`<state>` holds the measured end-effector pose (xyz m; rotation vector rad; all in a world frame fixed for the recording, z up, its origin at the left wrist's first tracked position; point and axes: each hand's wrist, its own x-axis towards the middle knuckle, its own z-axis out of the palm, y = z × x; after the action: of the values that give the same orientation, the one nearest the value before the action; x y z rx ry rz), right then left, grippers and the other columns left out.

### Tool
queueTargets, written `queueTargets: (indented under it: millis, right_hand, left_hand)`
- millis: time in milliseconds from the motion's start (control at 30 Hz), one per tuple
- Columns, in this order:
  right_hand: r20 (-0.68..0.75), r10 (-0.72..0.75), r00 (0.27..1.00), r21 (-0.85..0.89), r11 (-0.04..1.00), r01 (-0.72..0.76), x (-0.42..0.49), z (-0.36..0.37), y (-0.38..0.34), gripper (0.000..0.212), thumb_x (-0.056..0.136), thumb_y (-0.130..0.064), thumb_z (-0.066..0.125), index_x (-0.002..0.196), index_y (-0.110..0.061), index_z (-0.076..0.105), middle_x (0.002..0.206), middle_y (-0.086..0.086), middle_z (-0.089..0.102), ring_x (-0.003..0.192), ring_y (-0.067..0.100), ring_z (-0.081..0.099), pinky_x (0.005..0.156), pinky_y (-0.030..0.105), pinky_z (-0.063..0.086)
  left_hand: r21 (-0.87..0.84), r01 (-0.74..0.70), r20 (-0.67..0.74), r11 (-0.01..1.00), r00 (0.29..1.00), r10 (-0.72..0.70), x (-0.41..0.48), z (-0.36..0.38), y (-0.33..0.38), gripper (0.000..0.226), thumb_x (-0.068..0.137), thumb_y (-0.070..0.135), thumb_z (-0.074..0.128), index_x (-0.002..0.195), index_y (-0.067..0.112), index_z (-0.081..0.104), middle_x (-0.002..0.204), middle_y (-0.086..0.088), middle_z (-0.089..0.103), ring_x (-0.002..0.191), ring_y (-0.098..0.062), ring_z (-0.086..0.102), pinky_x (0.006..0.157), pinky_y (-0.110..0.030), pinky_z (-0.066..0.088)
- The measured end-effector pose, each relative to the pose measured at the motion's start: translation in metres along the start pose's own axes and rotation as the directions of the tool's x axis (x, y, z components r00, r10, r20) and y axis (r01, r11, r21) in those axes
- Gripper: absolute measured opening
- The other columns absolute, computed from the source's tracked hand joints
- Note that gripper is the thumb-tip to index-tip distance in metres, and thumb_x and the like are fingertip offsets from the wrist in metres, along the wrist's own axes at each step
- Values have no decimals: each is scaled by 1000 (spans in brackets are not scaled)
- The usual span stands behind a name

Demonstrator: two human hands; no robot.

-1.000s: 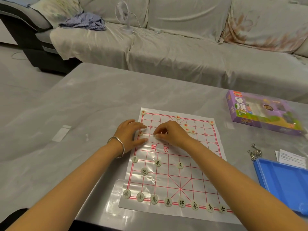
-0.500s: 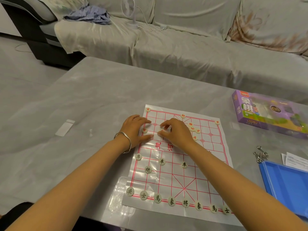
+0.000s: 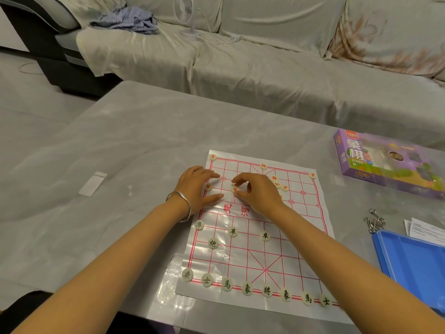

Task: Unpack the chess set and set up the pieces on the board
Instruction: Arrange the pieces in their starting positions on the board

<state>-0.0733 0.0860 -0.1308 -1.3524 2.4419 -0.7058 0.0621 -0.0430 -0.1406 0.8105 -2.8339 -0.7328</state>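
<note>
Over the last second the hands barely shifted on the board (image 3: 301, 225), but the right hand (image 3: 261, 194) had parted its forefinger and thumb a little, so that a red piece (image 3: 235, 189) showed between them. That hand was curled round the piece in the far left part of the board, just beyond the printed river characters. Its thumb tip lay against the piece's near edge and its forefinger arched over the far side; whether the forefinger touched could not be told.

The left hand (image 3: 196, 186) lay flat with straight fingers on the board's left margin, gripping nothing, a silver bracelet (image 3: 183, 206) on its wrist. A second red piece (image 3: 208, 187) sat on the board's left edge line, partly under that hand.

More red pieces stood along the far edge and in a small cluster right of the right hand. The black-lettered pieces (image 3: 266, 290) formed a row along the near edge, with four more ahead of that row.

A crumpled clear bag (image 3: 173, 280) lay at the board's near left corner. Right of the board lay the purple box (image 3: 385, 165), further off than the blue tray (image 3: 414, 256).
</note>
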Motion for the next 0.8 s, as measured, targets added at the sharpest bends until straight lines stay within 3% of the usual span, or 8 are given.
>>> queueTargets:
  millis: [267,467,567,667,800]
  right_hand:
    - [-13,-5,1000,10,1000,5,-5,0,1,31,85,-28,66,115,-23,62,112,-4,66,83,3,48,79,20,43]
    - [-194,91,977,115,991,-70,-15,-52,24,25,85,-22,67,110,-21,65,111,-6,65,73,7,54,71,17,43]
    - [-138,158,978,-2,987,-160,-30,-71,56,24,88,-22,63,111,-21,66,114,-3,65,73,5,52,69,18,41]
    - [-11,162,987,-93,982,-162,-43,-67,75,27,89,-26,61,116,-25,64,121,-4,59,85,5,50,74,21,41]
    - [47,101,994,-118,988,-95,-48,-59,77,31,91,-26,58,121,-26,61,119,-3,57,96,11,51,76,21,36]
  left_hand:
    - [-4,-32,-13,999,999,32,-1,0,7,58,81,49,60,133,28,43,142,4,40,136,-20,25,112,-37,21]
    - [-5,-74,6,997,997,74,-2,0,22,58,82,49,60,133,28,43,143,4,40,136,-19,26,112,-38,23]
    - [104,-200,117,974,975,188,-3,3,41,61,87,52,48,141,28,31,151,7,26,141,-18,14,115,-37,10]
    - [252,-412,269,876,899,346,-7,16,62,60,92,55,32,145,31,18,155,11,13,144,-15,0,115,-34,-7]
    - [336,-488,391,806,851,352,-8,29,79,60,94,56,20,147,31,6,156,10,3,144,-17,-10,112,-35,-16]
